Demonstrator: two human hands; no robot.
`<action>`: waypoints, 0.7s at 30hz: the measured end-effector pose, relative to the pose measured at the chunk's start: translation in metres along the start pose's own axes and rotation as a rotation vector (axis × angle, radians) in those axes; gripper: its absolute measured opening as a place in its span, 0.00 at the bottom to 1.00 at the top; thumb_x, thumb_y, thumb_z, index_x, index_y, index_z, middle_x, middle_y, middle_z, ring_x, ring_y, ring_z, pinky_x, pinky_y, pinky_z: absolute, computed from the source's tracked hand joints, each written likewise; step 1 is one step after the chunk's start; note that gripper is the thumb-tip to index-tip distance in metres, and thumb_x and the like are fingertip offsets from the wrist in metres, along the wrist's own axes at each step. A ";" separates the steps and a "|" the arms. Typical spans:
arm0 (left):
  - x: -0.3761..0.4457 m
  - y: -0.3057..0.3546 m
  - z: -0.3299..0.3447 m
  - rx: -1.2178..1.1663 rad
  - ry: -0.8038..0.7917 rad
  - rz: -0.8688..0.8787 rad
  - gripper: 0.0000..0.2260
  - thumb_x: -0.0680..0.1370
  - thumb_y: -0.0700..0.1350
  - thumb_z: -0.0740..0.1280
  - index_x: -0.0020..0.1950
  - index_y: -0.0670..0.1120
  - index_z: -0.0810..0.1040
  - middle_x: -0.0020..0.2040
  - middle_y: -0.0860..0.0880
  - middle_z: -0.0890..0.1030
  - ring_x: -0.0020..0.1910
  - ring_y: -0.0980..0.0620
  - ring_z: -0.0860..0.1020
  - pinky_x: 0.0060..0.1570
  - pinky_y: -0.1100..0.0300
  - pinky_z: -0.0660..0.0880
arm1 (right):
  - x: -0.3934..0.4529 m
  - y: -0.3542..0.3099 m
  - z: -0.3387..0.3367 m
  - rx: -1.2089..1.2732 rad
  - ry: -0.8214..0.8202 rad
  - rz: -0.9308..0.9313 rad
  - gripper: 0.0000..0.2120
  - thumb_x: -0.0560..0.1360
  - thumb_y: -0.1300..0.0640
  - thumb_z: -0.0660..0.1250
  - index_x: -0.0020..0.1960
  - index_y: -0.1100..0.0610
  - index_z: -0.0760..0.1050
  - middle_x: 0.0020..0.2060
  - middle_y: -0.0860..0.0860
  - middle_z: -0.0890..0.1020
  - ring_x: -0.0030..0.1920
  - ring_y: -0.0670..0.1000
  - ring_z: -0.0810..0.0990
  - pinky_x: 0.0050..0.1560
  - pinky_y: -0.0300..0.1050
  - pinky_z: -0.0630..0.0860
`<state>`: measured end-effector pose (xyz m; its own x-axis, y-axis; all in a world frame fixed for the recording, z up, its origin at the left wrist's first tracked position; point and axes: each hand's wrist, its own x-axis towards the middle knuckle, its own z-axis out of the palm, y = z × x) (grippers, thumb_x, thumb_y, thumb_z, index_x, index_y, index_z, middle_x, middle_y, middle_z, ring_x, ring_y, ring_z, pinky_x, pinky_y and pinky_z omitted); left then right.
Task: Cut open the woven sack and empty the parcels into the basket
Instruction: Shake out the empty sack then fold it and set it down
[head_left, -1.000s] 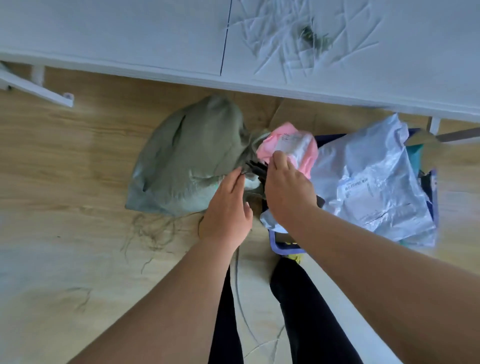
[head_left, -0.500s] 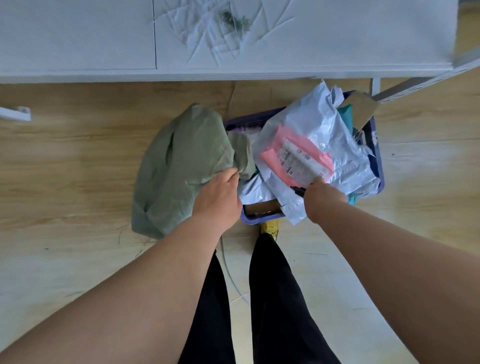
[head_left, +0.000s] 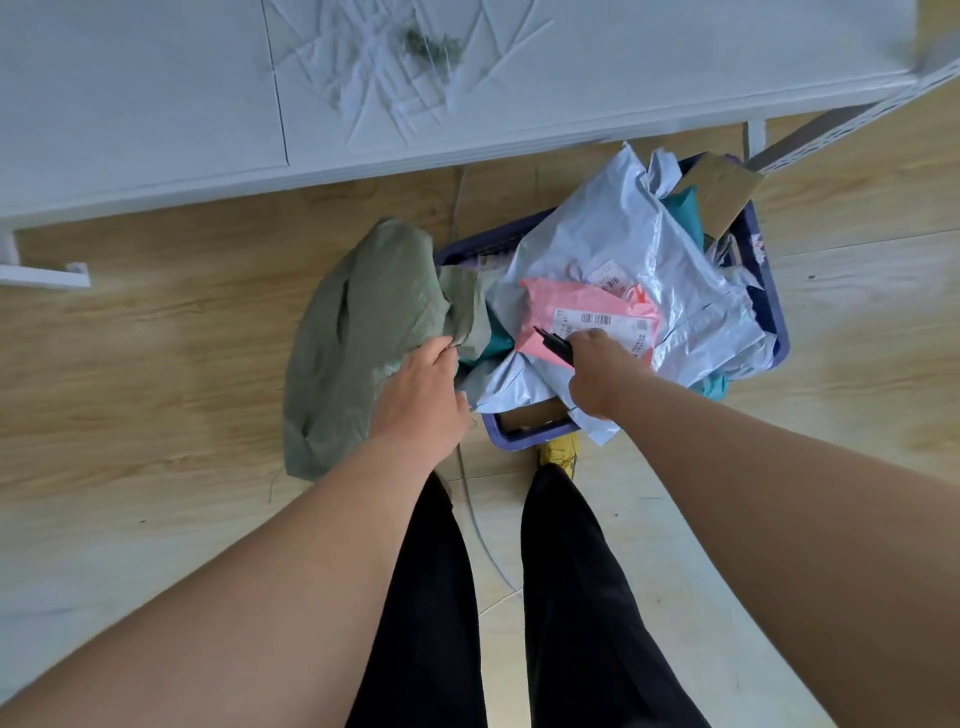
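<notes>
One green woven sack (head_left: 358, 343) slumps crumpled on the wooden floor (head_left: 145, 364), its mouth draped over the purple basket (head_left: 774, 312) heaped with parcels (head_left: 623, 244). The left hand (head_left: 421, 400) clutches the sack's gathered edge; the right hand (head_left: 602, 374) is curled around a black tool (head_left: 553, 344) above a pink parcel (head_left: 587, 306).

Black trousers (head_left: 582, 597), yellow shoe (head_left: 558, 451), bare forearms (head_left: 291, 561).

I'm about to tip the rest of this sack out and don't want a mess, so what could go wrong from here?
The basket is already heaped above its rim, so more parcels may slide onto the floor. The right hand holds a black cutter with its tip over the pink parcel; it could nick the wrapping. The left hand holds only a bunched fold of the sack, a grip that may slip.
</notes>
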<state>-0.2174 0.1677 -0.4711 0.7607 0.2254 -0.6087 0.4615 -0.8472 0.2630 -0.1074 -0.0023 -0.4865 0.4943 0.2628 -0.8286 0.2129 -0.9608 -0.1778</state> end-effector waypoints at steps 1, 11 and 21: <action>-0.002 0.000 -0.005 -0.014 0.005 -0.024 0.25 0.79 0.45 0.63 0.75 0.45 0.63 0.74 0.55 0.61 0.70 0.52 0.66 0.64 0.58 0.66 | -0.004 -0.003 -0.001 0.038 0.004 -0.019 0.19 0.73 0.67 0.58 0.64 0.61 0.67 0.61 0.57 0.70 0.60 0.60 0.72 0.58 0.57 0.73; -0.069 -0.016 -0.084 -0.173 0.224 -0.361 0.24 0.80 0.45 0.60 0.76 0.44 0.62 0.76 0.54 0.59 0.70 0.50 0.67 0.63 0.55 0.70 | -0.068 -0.085 -0.067 0.272 0.166 -0.373 0.13 0.73 0.62 0.63 0.55 0.54 0.78 0.48 0.52 0.82 0.49 0.55 0.79 0.48 0.44 0.74; -0.186 -0.025 -0.108 -0.464 0.759 -0.585 0.17 0.79 0.40 0.60 0.68 0.43 0.73 0.68 0.49 0.71 0.65 0.51 0.71 0.57 0.66 0.64 | -0.161 -0.141 -0.071 0.359 0.162 -0.597 0.11 0.72 0.59 0.67 0.53 0.50 0.79 0.45 0.49 0.84 0.44 0.52 0.81 0.44 0.43 0.76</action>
<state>-0.3206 0.1991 -0.2835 0.3756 0.9148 -0.1485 0.8545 -0.2798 0.4377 -0.1568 0.0977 -0.2903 0.5050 0.7358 -0.4511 0.2089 -0.6113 -0.7633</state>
